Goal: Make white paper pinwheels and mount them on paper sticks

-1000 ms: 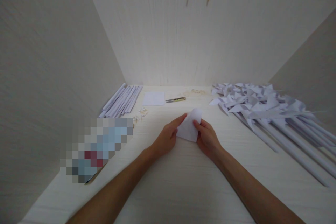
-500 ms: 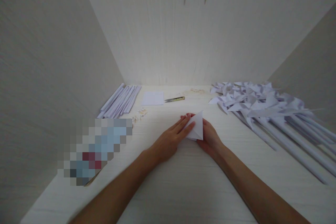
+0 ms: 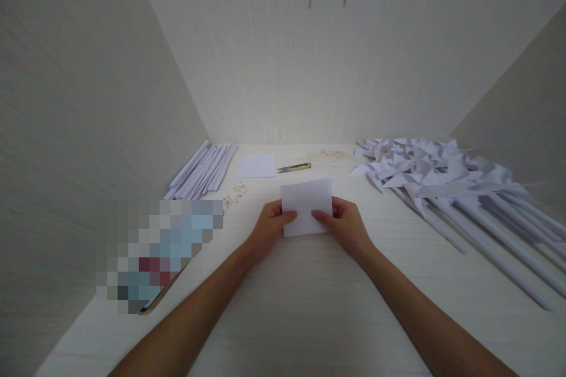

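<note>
Across the frame, big to small:
desk: pale wood-grain desk [image 3: 309, 306], walled in on three sides, fills the lower half.
right side: pile of finished paper pinwheels [image 3: 424, 174] on white rolled sticks, fanning toward the lower right edge.
upper left of desk: bundle of plain paper sticks [image 3: 201, 169], lying parallel.
lower left: blurred-out patch, can't tell what it is.
back centre: flat paper stack [image 3: 257, 165], small yellow-handled snips [image 3: 294, 167] just right of it, scattered small bits at the back.
wall, top centre: two hooks, one white, one yellow.
my sheet: white paper sheet [image 3: 306, 206], centre frame, now a flat rectangle, tilted up off the desk toward me.
my left hand [image 3: 267, 228]: thumb on the front, fingers behind, clamped on the sheet's left edge.
my right hand [image 3: 347, 227]: same pinch on the right edge.
change: half a second back the sheet was folded to a triangle, pressed between my hands low on the desk. Now it is opened out and lifted.
my read: that diagonal crease looks set, sheet is back to full size, probably ready for the other diagonal. Crease line itself is too faint to see.
</note>
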{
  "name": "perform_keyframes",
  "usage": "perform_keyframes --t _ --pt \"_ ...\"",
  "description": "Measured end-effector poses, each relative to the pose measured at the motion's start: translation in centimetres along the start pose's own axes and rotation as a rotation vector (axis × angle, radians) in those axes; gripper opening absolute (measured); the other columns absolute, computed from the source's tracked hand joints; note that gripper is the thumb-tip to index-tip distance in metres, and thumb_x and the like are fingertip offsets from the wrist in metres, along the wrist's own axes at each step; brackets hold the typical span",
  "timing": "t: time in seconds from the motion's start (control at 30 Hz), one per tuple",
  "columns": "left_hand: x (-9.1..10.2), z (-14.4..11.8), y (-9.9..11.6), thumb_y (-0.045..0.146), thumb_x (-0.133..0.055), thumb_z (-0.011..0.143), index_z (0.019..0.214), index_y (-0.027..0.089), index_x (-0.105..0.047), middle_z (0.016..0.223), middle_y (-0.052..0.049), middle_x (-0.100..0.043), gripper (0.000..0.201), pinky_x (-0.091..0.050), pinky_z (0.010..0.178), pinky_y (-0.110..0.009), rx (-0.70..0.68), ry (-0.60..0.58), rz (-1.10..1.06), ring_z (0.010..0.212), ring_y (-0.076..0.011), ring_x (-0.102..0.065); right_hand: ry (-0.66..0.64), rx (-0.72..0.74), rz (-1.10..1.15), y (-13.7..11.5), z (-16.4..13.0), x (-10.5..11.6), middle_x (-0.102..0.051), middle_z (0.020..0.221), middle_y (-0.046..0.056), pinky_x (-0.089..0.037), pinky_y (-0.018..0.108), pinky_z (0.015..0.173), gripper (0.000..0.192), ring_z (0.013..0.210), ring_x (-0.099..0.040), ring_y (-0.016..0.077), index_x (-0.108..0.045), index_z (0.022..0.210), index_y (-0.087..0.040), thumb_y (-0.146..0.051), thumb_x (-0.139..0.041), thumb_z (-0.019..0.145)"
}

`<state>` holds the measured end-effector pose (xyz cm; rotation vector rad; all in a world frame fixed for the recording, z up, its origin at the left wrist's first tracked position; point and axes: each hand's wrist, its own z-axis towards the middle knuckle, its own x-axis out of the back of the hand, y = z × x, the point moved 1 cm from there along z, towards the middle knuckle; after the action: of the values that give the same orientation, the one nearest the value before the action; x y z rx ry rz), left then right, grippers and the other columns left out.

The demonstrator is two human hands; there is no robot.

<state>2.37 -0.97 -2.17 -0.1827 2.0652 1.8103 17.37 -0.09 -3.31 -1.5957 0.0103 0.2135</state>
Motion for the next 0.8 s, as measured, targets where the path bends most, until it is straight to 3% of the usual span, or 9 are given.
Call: perform_keyframes --t 0.1,0.17,0.4,0.8 --pt "0.0 0.0 0.3 0.028 -0.069 0.06 0.07 0.01 -0.066 0.068 -0.008 -0.069 0.021 -0.05 0.063 -0.03 0.048 0.175 -0.038 0.062 -0.0179 -0.062 -0.03 -0.014 -0.034 -0.3 -0.1 -0.3 -0.068 0.066 0.001 -0.049 0.032 0.059 0.028 0.061 -0.062 0.0178 -0.061 0.08 -0.017 -0.023 -0.07 0.055" --pt "0.0 0.0 0.7 0.027 -0.069 0.061 0.069 0.01 -0.065 0.066 -0.009 -0.068 0.019 -0.051 0.062 -0.03 0.1 0.233 -0.092 0.059 -0.017 -0.062 -0.065 -0.027 -0.026 -0.5 -0.2 -0.5 -0.068 0.064 0.0 -0.049 0.031 0.056 0.031 0.059 -0.062 0.0175 -0.059 0.082 -0.017 -0.024 -0.07 0.054" --pt "0.1 0.2 1.9 0.014 -0.057 0.072 0.063 0.008 -0.062 0.063 -0.009 -0.067 0.011 -0.052 0.063 -0.027 0.167 0.257 -0.183 0.055 -0.0147 -0.061 -0.096 -0.055 0.029 -0.9 -0.5 -0.5 -0.068 0.061 -0.001 -0.047 0.027 0.052 0.038 0.055 -0.063 0.016 -0.054 0.086 -0.018 -0.026 -0.072 0.053" --pt "2.0 1.0 2.0 0.016 -0.055 0.073 0.07 0.01 -0.062 0.064 -0.006 -0.067 0.009 -0.053 0.061 -0.025 0.012 0.303 -0.238 0.058 -0.0144 -0.063 0.019 -0.003 0.084 -1.3 -0.2 -0.1 -0.068 0.059 -0.002 -0.046 0.025 0.055 0.038 0.054 -0.061 0.0122 -0.055 0.083 -0.019 -0.023 -0.074 0.051"
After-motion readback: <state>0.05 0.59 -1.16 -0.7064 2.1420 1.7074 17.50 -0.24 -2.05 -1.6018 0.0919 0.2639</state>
